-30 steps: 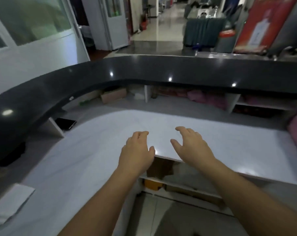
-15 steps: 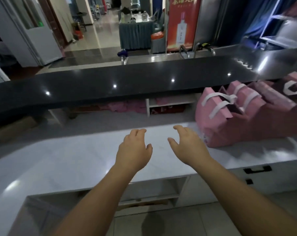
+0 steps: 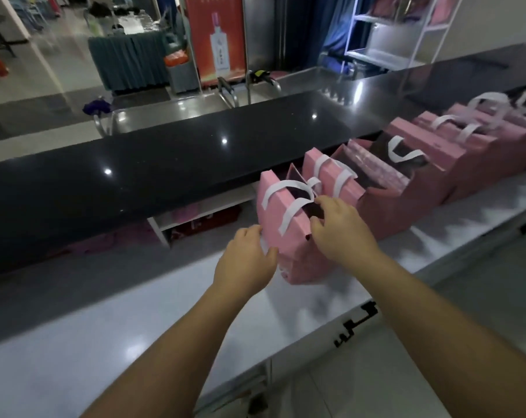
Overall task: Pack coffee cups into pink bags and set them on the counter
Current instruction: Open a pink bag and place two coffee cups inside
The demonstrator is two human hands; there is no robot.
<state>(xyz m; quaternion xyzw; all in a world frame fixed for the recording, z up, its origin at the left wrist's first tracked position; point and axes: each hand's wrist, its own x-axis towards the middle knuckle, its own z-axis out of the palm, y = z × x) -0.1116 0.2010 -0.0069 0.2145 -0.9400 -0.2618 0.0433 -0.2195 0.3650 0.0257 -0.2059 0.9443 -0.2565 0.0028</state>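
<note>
A row of pink bags with white handles stands on the white work surface [image 3: 141, 315], running back to the right. The nearest pink bag [image 3: 281, 218] stands open at the row's left end, a dark inside showing. My left hand [image 3: 246, 260] grips its near left side, thumb against the front. My right hand [image 3: 337, 227] holds the bag's right rim, fingers curled at the opening by the white handle [image 3: 285, 188]. No coffee cup is visible.
The raised black counter [image 3: 165, 164] runs across behind the work surface. More pink bags [image 3: 421, 152] fill the right side up to the counter. Shelves below the counter hold pink items [image 3: 192, 212]. Drawer handles [image 3: 358, 321] show on the front edge.
The view swung right along the counter to the row of bags. Both hands, empty and hovering before, have reached forward and taken hold of the nearest pink bag.
</note>
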